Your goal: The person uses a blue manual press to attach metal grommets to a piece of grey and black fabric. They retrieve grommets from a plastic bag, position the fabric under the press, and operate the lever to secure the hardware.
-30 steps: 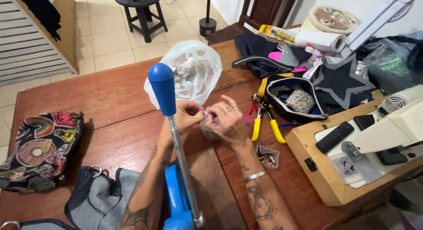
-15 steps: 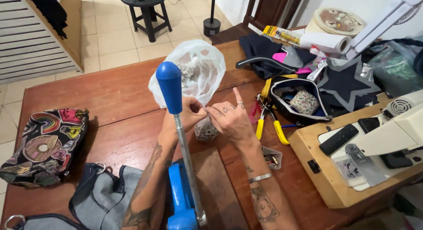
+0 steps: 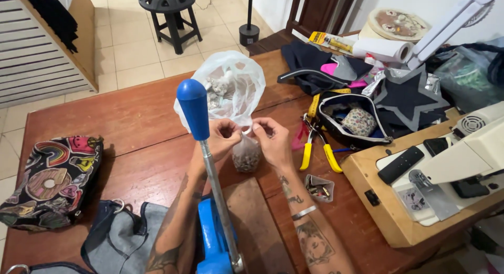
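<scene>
My left hand point(image 3: 223, 137) and my right hand point(image 3: 273, 140) both pinch the top of a small clear plastic bag point(image 3: 245, 156) full of tiny dark metal pieces. The bag hangs just above the wooden table point(image 3: 131, 121). A blue hand press with a metal lever and a blue knob point(image 3: 193, 108) stands right in front of me and partly covers my left forearm. Behind my hands lies a larger clear bag point(image 3: 231, 87) with silvery metal parts inside.
Yellow-handled pliers point(image 3: 315, 148) and an open black pouch point(image 3: 352, 119) lie to the right. A small tray of metal bits point(image 3: 318, 188) sits by my right forearm. A sewing machine point(image 3: 462, 153) stands at far right, a patterned pouch point(image 3: 50, 182) at left, grey fabric point(image 3: 126, 240) near the front.
My right hand's fingers, spread wide a second ago, have curled in onto the small bag's top. The small bag now hangs lower and in fuller view between both hands.
</scene>
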